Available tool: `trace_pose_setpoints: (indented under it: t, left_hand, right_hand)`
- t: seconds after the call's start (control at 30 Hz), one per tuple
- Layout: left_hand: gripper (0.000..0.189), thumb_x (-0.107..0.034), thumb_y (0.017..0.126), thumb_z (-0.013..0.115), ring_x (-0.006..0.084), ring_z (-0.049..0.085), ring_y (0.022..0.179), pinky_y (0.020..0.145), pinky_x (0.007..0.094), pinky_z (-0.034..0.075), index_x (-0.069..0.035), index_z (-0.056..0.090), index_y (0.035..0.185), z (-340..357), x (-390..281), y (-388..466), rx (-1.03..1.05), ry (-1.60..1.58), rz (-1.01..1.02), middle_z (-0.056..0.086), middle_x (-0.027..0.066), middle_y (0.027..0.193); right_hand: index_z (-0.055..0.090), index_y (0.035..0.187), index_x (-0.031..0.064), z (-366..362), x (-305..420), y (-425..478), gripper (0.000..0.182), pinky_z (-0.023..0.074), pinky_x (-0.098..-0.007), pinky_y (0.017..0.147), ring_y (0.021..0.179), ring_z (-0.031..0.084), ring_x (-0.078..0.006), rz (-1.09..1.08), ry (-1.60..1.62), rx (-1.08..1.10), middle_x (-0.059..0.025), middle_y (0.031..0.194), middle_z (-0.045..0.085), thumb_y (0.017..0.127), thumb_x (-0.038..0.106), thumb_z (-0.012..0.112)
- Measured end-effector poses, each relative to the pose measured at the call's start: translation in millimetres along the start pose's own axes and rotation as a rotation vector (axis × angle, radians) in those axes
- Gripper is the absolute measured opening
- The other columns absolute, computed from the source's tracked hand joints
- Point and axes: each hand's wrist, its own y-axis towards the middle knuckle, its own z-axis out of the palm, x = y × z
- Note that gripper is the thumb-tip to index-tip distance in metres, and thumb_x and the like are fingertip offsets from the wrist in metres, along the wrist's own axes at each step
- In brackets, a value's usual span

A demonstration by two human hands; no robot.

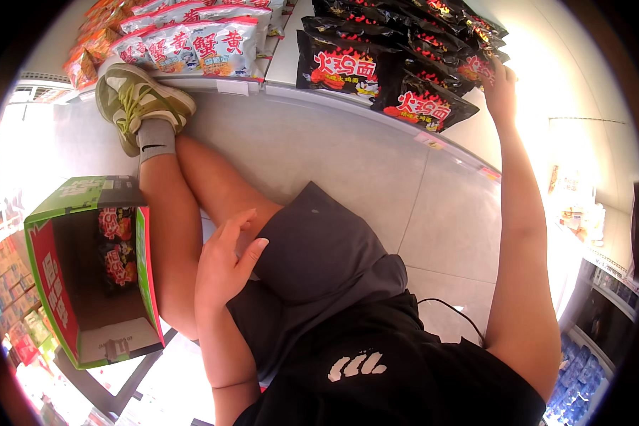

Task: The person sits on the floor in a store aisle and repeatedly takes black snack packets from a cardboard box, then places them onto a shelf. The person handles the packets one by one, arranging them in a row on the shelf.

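Note:
My right hand reaches to the shelf at the upper right. Its fingers touch the right end of a black noodle packet in the back rows; whether they grip it is unclear. Rows of similar black packets stand to its left, among them a front packet with red flame print. Another black packet leans at the shelf's front. Holding nothing, my left hand hovers over my lap with its fingers apart. Left of my leg is an open green and red carton, with black packets inside.
White packets with red print and orange packets fill the shelf's left part. Below the shelf's front edge runs the grey tiled floor. My shoe is close to that edge. Blue packets lie on a lower-right shelf.

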Motion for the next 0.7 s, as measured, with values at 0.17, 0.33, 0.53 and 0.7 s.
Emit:
trace_pose_setpoints:
  t: [0.17,0.33,0.53,0.7]
  left_hand:
    - [0.041,-0.022,0.086,0.069,0.0318,0.063,0.102,0.080,0.0379,0.051,-0.004,0.057,0.121,2.0,1.5,1.6,0.007,0.032,0.029,0.066,0.0161,0.107]
    - [0.042,-0.023,0.086,0.070,0.0327,0.063,0.101,0.081,0.0382,0.051,-0.003,0.057,0.121,2.1,-2.4,2.1,0.017,0.057,0.014,0.066,0.0165,0.106]
    - [0.041,-0.023,0.087,0.069,0.0331,0.063,0.100,0.081,0.0387,0.051,-0.003,0.057,0.121,3.0,-3.6,2.3,0.015,0.069,0.025,0.066,0.0164,0.105]
    - [0.041,-0.023,0.087,0.069,0.0337,0.063,0.098,0.082,0.0394,0.050,-0.003,0.057,0.121,6.9,-5.5,7.0,0.035,0.078,0.027,0.065,0.0166,0.106]
  right_hand:
    - [0.047,0.136,0.0192,-0.7,-7.2,14.8,0.054,0.0530,-0.0368,0.080,0.096,0.063,-0.0242,-0.096,0.082,-0.018,-0.0085,0.123,0.054,0.087,0.026,0.069]
    - [0.047,0.137,0.0097,-5.0,4.9,24.4,0.055,0.0496,-0.0374,0.087,0.106,0.059,-0.0297,-0.083,0.128,0.106,-0.0154,0.125,0.056,0.089,0.027,0.067]
    - [0.048,0.135,0.0072,-0.5,-17.0,32.0,0.058,0.0463,-0.0392,0.093,0.109,0.058,-0.0318,-0.064,0.070,0.235,-0.0169,0.122,0.058,0.088,0.035,0.067]
    - [0.046,0.137,0.0116,-2.6,-22.4,41.5,0.060,0.0495,-0.0381,0.089,0.104,0.061,-0.0298,-0.187,0.032,0.116,-0.0142,0.123,0.054,0.087,0.037,0.068]
